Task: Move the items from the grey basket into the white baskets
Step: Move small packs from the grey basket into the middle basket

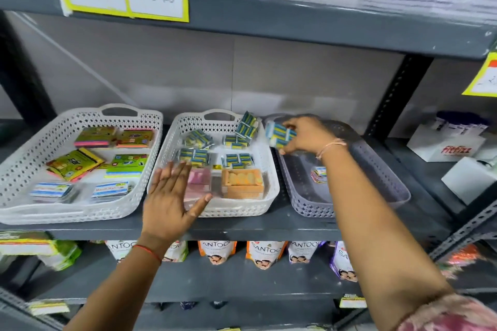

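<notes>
right hand (305,135) is pinching a blue eraser pack (279,135) just right of the middle white basket (270,169), over the grey basket (382,169), so it goes left; left hand (172,193) is splayed, holding nothing.

Bright, even indoor light with soft shadows; motion blur throughout and wide-angle bending at the edges.

Above the three baskets the way is open up to the upper shelf (269,21). The middle white basket (269,196) is crowded; a blue-yellow packet (246,123) leans on its rim at 1 o'clock. The grey basket (376,191) is nearly bare, one small packet (318,173) at 9 o'clock.
</notes>
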`<state>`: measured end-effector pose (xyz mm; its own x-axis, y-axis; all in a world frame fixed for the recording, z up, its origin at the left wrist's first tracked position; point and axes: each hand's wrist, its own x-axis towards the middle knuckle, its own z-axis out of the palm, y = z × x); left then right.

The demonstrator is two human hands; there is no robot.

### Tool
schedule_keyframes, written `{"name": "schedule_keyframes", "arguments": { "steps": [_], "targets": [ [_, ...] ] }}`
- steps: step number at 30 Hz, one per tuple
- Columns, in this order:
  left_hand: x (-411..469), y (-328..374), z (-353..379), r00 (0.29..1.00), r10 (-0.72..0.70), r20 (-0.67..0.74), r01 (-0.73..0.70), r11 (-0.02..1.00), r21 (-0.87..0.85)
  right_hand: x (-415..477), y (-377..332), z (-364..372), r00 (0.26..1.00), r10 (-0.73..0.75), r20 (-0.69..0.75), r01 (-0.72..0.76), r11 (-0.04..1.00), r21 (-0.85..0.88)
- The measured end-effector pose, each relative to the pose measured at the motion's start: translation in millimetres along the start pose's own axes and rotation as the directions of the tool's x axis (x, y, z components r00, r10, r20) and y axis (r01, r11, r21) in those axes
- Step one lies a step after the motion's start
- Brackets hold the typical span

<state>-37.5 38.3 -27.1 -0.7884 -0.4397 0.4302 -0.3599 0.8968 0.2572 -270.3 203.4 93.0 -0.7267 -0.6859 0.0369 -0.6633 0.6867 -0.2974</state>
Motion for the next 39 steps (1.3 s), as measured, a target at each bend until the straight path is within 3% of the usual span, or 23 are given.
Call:
{"name": "schedule_keyframes", "arguments": {
  "steps": [5,11,17,20,23,25,28,31,35,39],
  "targets": [
    [0,-44,-4,0.989,-0.137,0.051,0.131,0.986,0.105,47,-51,52,0.978,-0.139,0.153,0.146,0.989,-0.035],
    [1,-48,5,0.99,-0.137,0.028,0.131,0.982,0.138,87,-47,101,0.943,-0.077,0.323,0.124,0.984,-0.127],
    [0,-48,10,0.993,-0.119,-0.007,0.119,0.986,0.115,91,-38,115,0.923,-0.063,0.38,0.125,0.982,-0.14],
    [0,-48,9,0.994,-0.113,-0.01,0.113,0.986,0.124,80,-31,101,0.962,-0.115,0.247,0.11,0.993,0.034],
    [0,-47,9,0.993,-0.119,-0.008,0.119,0.985,0.121,63,1,73,0.994,-0.086,-0.069,0.099,0.971,0.217],
    [0,-46,8,0.993,-0.122,-0.005,0.121,0.985,0.121,54,39,56,0.994,-0.007,-0.108,0.023,0.989,0.147],
    [0,-45,7,0.992,-0.13,-0.005,0.129,0.984,0.122,40,94,45,0.969,0.21,0.128,-0.2,0.976,-0.092],
    [-1,-44,7,0.991,-0.134,-0.009,0.134,0.984,0.119,23,117,52,0.902,0.33,0.277,-0.228,0.911,-0.344],
    [0,-43,4,0.991,-0.136,0.0,0.135,0.984,0.113,11,122,61,0.912,0.345,0.222,-0.234,0.882,-0.41],
    [-1,-42,2,0.99,-0.139,0.018,0.137,0.986,0.096,9,116,53,0.926,0.348,0.146,-0.282,0.895,-0.346]
  ]
}}
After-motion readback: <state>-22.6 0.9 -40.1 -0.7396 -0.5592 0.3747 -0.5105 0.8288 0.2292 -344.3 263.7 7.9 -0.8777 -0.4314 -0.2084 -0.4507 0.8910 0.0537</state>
